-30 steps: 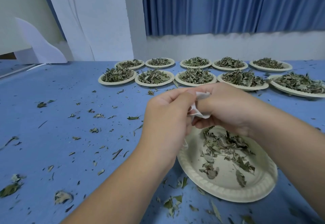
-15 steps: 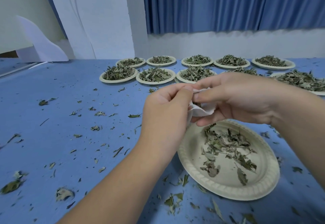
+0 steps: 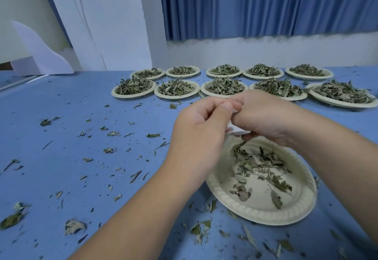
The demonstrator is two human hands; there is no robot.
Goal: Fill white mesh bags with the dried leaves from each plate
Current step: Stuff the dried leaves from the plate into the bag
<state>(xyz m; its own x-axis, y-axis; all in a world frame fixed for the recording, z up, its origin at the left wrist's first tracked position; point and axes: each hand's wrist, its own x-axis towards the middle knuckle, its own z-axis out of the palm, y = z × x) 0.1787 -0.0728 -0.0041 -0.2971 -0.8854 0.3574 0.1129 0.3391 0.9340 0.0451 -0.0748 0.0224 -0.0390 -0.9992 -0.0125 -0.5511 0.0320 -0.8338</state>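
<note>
In the head view, my left hand (image 3: 200, 129) and right hand (image 3: 263, 116) meet just above the far rim of the near pale round paper plate (image 3: 302, 208). Both pinch the small white mesh bag (image 3: 237, 130) between thumb and curled fingers. Only a folded corner of the bag shows below the right fingers, so I cannot tell whether its mouth is open or how full it is.

I judge the step in hand to be working the mouth apart. To do it well, I would hold the bag over the plate so that anything dropped lands back in it. Each hand should take one lip of the mesh and pull gently, since the fabric looks thin. Then the left hand alone can hold the mouth wide while the right feeds in small pinches; the brittle leaves will likely crumble if squeezed.

The near plate holds only a thin scatter of dried green leaves (image 3: 259, 163), mostly towards its far and right side, with much of the base bare. Far across the blue desk (image 3: 81, 106), the far paper plates (image 3: 133, 95) stand in two rows of five, each heaped with leaves. Loose leaf crumbs (image 3: 110, 150) litter the desk on the left and along the near edge.
</note>
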